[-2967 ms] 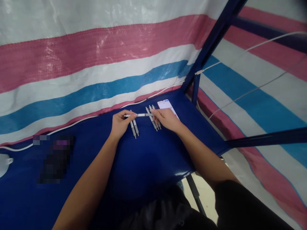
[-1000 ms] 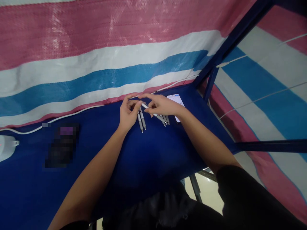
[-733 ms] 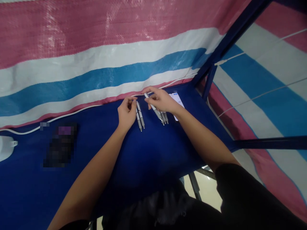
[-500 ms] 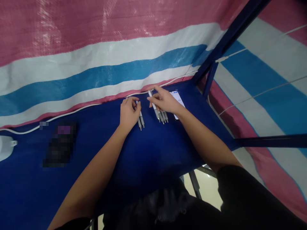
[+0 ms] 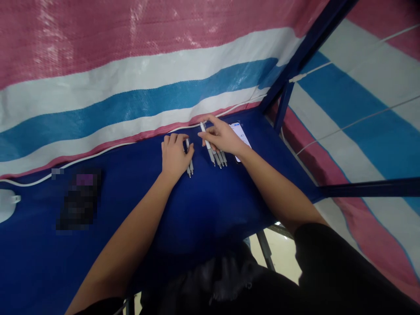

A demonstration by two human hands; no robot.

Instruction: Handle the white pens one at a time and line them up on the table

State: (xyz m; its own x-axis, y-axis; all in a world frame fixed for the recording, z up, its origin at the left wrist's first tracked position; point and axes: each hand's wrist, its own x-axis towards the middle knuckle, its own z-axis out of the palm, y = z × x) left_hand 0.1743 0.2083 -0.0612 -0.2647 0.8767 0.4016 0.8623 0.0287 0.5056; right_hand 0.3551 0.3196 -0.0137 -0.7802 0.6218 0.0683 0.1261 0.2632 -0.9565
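My right hand (image 5: 223, 138) pinches a white pen (image 5: 207, 143) with a grey grip near its upper end, the tip pointing down toward me. Several similar pens (image 5: 220, 159) lie side by side just under and beside that hand, partly hidden by it. To the left, my left hand (image 5: 173, 155) rests on the table with its fingers apart, its thumb by a pair of grey-and-white pens (image 5: 190, 169). The hand covers part of this pair, and nothing appears lifted in it.
A lit phone (image 5: 241, 136) lies just right of my right hand. On the blue table (image 5: 203, 205), a blurred dark object (image 5: 80, 201) and a white item (image 5: 6, 204) are at left. A white cable (image 5: 95, 154) runs along the striped sheet (image 5: 138, 105); dark blue posts (image 5: 285, 103) stand at right.
The fingers of my left hand have spread and flattened a little beside the pens. My right hand keeps the pen almost in place. The whole view has shifted slightly.
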